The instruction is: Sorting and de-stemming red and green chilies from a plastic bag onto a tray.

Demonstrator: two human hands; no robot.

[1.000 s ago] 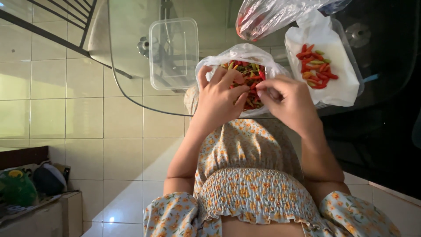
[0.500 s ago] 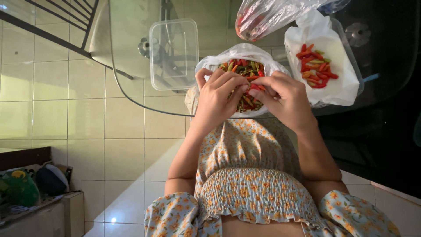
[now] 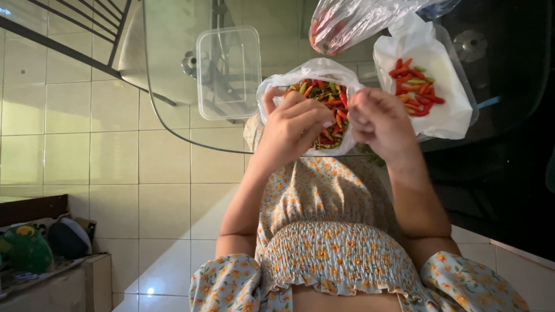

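Note:
An open clear plastic bag (image 3: 272, 92) full of red, orange and green chili peppers (image 3: 324, 92) rests on a glass table (image 3: 173, 52). My left hand (image 3: 292, 124) hovers over the bag's left half, fingers curled around a small chili. My right hand (image 3: 378, 118) is just to the right of it at the bag's right edge. Its fingertips are pinched together by a red chili, and what they grip is mostly hidden. The two hands are a small gap apart.
An empty clear plastic container (image 3: 228, 72) sits to the left of the bag. A tray lined with white paper (image 3: 451, 110) holds a small pile of chilies on the right. Another plastic bag (image 3: 358, 23) lies behind. Tiled floor shows below the glass.
My hands were pressed together over the bag. They have now drawn slightly apart, the right one shifting to the right.

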